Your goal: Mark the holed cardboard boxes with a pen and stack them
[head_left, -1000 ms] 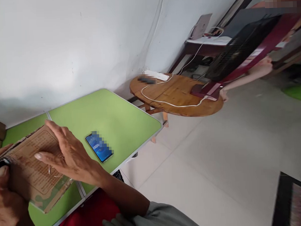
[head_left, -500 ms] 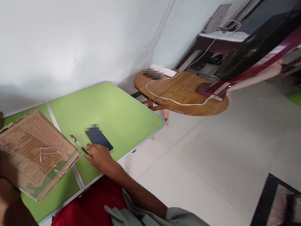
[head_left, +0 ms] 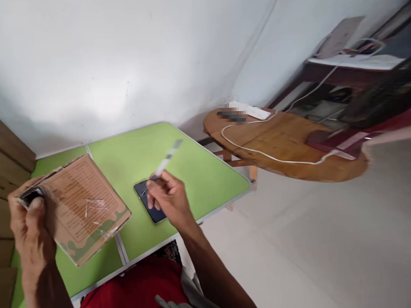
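**Q:** What do your two hands have?

**A:** Your left hand [head_left: 30,218] grips the left corner of a flat brown cardboard box with green wavy patches [head_left: 87,198]. Your thumb presses on its printed top, by a dark patch. You can't tell if that patch is a hole or a thing. Your right hand [head_left: 169,195] pinches a thin, pale pen with a dark end [head_left: 167,160].

**Q:** Where are they?

**A:** Both are at the green table with a pale rim [head_left: 206,181]. The box tilts over the left part, and you can't tell if it touches down. The pen slants up, just above a dark-screened flat phone [head_left: 154,214]. It is blurry, so you can't see if it has a cap.

**Q:** Which step are you on?

**A:** It looks like you are getting a good hold on the pen, with the box ready in your other hand.

**Q:** What does the next move call for?

**A:** A steady box, I think, and a snug pinch on the pen. Mind the phone, too: your fingers could bump it.
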The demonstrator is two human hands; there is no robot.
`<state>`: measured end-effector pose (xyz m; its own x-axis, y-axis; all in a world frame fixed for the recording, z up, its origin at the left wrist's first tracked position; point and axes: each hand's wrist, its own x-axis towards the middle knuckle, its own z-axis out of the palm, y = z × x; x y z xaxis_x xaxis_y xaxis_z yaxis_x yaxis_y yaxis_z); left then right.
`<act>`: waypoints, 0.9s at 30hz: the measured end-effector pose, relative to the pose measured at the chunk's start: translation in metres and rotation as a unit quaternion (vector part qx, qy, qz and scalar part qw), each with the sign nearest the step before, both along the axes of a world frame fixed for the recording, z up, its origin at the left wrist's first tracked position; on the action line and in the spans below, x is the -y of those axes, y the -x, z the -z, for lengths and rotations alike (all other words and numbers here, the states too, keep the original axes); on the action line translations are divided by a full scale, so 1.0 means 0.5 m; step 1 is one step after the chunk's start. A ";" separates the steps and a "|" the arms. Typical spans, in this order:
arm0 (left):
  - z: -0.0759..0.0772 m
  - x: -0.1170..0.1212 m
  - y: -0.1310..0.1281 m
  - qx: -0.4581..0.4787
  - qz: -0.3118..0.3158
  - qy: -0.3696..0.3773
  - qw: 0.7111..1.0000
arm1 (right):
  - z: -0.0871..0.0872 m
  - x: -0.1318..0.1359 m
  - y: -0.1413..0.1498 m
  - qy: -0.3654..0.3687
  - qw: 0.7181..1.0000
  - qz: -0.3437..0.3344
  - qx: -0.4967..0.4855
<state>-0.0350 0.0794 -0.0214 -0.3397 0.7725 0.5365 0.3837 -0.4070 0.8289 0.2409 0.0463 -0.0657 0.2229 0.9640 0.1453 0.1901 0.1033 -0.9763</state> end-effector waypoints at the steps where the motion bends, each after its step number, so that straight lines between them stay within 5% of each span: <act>1: 0.004 0.002 0.004 0.000 0.019 0.002 1.000 | -0.028 0.002 0.012 -0.077 0.989 -0.031 -0.119; 3: 0.009 0.008 0.011 -0.004 0.050 0.010 0.999 | -0.081 0.000 0.056 -0.168 0.943 -0.135 -0.253; 7: 0.007 0.019 0.014 -0.001 0.094 0.019 0.995 | -0.139 -0.022 0.171 -0.212 0.891 -0.282 -0.284; 10: 0.004 0.026 0.013 -0.012 0.124 0.027 0.992 | -0.133 -0.037 0.219 -0.223 0.907 -0.273 -0.230; 15: 0.022 0.030 0.022 -0.068 0.180 0.018 0.981 | -0.118 -0.032 0.212 -0.239 0.928 -0.246 -0.146; 27: 0.042 0.031 0.020 -0.062 0.172 0.039 0.982 | -0.137 -0.028 0.192 -0.233 0.940 -0.247 -0.035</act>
<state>-0.0448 0.0637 -0.0425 0.0120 0.8704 0.4922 0.3343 -0.4674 0.8184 0.1449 0.0605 0.0027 -0.2103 0.7881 0.5785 -0.0560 0.5811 -0.8119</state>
